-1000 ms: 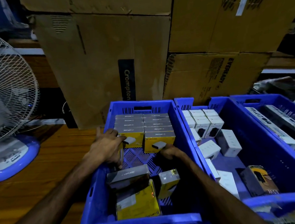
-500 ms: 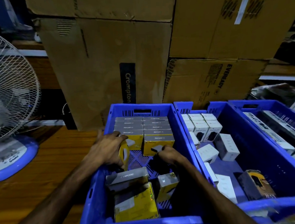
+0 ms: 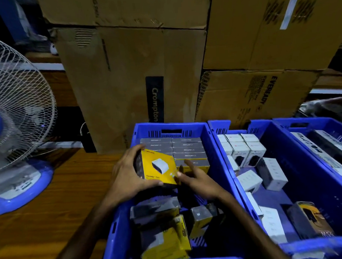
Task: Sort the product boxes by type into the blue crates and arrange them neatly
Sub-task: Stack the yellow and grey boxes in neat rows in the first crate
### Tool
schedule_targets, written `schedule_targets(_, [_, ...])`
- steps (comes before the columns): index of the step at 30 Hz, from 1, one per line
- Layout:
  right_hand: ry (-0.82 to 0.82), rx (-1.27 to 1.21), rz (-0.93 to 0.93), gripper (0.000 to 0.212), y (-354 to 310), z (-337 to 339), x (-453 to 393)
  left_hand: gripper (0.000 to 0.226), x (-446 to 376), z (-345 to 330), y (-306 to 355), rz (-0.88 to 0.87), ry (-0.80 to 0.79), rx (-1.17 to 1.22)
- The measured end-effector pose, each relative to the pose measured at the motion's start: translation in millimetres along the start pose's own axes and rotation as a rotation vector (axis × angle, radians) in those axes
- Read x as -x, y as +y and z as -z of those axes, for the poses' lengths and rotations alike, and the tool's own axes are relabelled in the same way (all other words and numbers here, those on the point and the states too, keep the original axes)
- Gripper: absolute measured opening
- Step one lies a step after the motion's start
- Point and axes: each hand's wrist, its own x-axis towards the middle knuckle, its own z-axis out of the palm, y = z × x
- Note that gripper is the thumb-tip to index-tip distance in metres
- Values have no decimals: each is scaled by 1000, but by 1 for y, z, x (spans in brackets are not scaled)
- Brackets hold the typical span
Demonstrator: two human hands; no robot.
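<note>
My left hand [image 3: 127,176] grips a yellow product box [image 3: 158,168], lifted and tilted with its printed face up, above the left blue crate [image 3: 218,147]. My right hand [image 3: 196,179] is beside it with fingers spread, fingertips touching the box's right edge. Behind them, yellow-and-grey boxes [image 3: 186,150] stand in two neat rows at the crate's far end. Loose yellow and grey boxes [image 3: 165,235] lie jumbled at its near end.
The middle blue crate [image 3: 284,136] holds white boxes [image 3: 243,149], some lined up, some loose, and a black-yellow box [image 3: 311,221]. A third crate [image 3: 322,122] sits at the right. Cardboard cartons [image 3: 133,88] stand behind. A table fan [image 3: 15,120] stands left on the wooden table [image 3: 61,196].
My left hand pulled a yellow box out from the front of the rows and lifted it, turning its face up. My right hand rose from the crate floor to its edge.
</note>
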Motion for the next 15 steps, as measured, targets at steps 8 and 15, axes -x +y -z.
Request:
schedule_targets(8, [-81, -548, -101, 38, -23, -12, -3, 133, 25, 9, 27, 3, 24, 435])
schedule_targets(15, [36, -353, 350, 35, -19, -10, 0, 119, 22, 30, 22, 39, 54, 255])
